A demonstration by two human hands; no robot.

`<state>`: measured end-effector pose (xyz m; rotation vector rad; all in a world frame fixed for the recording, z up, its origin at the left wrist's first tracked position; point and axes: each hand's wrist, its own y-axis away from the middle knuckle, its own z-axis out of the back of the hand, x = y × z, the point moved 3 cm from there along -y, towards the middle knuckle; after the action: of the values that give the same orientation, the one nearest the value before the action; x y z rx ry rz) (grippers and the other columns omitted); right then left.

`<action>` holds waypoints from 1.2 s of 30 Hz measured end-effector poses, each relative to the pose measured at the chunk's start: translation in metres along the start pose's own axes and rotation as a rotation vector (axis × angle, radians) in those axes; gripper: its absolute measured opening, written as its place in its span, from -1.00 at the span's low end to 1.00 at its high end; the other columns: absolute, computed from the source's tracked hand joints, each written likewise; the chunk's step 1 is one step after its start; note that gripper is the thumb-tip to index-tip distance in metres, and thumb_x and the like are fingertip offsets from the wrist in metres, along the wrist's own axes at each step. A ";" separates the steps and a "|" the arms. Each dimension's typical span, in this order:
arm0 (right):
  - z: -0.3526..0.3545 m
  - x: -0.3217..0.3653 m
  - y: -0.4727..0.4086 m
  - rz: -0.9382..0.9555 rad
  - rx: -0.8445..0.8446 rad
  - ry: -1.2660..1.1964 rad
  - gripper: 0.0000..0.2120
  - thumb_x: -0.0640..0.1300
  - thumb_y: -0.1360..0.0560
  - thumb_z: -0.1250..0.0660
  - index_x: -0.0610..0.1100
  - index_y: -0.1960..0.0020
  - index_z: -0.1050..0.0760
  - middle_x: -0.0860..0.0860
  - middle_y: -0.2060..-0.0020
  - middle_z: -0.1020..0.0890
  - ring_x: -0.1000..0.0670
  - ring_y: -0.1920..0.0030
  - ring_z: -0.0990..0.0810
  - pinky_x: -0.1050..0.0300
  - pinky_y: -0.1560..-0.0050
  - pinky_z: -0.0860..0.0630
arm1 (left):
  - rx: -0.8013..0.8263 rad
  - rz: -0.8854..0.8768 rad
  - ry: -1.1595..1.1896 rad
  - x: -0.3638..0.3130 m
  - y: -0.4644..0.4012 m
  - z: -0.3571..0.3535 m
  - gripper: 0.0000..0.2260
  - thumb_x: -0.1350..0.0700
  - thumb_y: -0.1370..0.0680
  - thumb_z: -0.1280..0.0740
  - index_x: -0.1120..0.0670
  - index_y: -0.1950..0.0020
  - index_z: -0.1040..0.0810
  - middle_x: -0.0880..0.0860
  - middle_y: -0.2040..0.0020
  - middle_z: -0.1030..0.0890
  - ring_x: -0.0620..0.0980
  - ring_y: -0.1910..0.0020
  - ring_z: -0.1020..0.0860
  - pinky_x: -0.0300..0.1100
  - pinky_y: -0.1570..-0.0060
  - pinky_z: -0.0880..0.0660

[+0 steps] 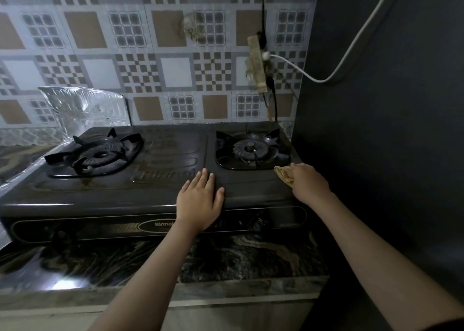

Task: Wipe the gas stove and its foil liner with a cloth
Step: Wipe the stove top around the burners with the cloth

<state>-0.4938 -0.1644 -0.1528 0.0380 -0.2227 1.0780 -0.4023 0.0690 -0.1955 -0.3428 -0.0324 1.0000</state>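
Observation:
A dark two-burner gas stove stands on a marbled counter. Its left burner and right burner carry black pan supports. Shiny foil liner rises behind the stove's left side and runs along its left edge. My left hand rests flat, fingers straight, on the stove's front edge near the middle. My right hand grips a small tan cloth against the stove top at the front right corner, just below the right burner.
A dark wall stands close against the stove's right side. A taped power strip with black and white cables hangs on the tiled backsplash above the right burner. Control knobs sit on the stove's front panel. The marbled counter extends in front.

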 end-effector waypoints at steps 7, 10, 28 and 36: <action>0.001 0.014 0.002 -0.087 0.050 0.012 -0.50 -0.18 -0.51 -0.28 -0.25 -0.42 -0.30 -0.17 -0.33 -0.44 -0.14 -0.32 -0.43 0.03 -0.29 -0.44 | -0.011 -0.014 -0.004 0.000 0.001 0.000 -0.21 -0.23 -0.46 0.30 0.12 -0.50 -0.31 0.12 -0.52 -0.26 0.05 -0.52 -0.20 -0.01 -0.44 -0.18; -0.005 0.025 0.013 -0.066 0.079 -0.031 -0.46 -0.21 -0.52 -0.26 -0.25 -0.46 -0.22 -0.17 -0.38 -0.35 -0.17 -0.36 -0.38 0.02 -0.28 -0.41 | -0.022 -0.013 -0.001 0.000 0.000 -0.002 -0.24 -0.22 -0.48 0.25 0.15 -0.46 -0.36 0.15 -0.49 -0.31 0.08 -0.50 -0.25 0.02 -0.41 -0.22; -0.020 0.104 -0.017 0.239 0.104 -0.159 -0.72 -0.11 -0.53 -0.25 -0.10 -0.23 -0.49 -0.06 -0.17 -0.46 -0.10 -0.21 -0.43 -0.06 -0.26 -0.43 | -0.034 -0.020 0.010 0.003 -0.001 -0.003 -0.26 -0.22 -0.48 0.22 0.14 -0.46 -0.37 0.13 -0.49 -0.33 0.05 -0.49 -0.27 0.00 -0.41 -0.23; 0.016 0.006 -0.002 -0.108 -0.005 -0.007 -0.68 -0.26 -0.53 -0.23 -0.27 -0.27 -0.38 -0.15 -0.23 -0.37 -0.21 -0.24 -0.37 -0.03 -0.14 -0.44 | -0.030 -0.008 0.031 0.001 -0.001 -0.001 -0.23 -0.23 -0.46 0.24 0.13 -0.47 -0.36 0.12 -0.50 -0.31 0.04 -0.50 -0.24 -0.01 -0.43 -0.19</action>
<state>-0.4918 -0.1627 -0.1362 0.0491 -0.2267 0.9700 -0.4011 0.0694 -0.1963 -0.3854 -0.0214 0.9867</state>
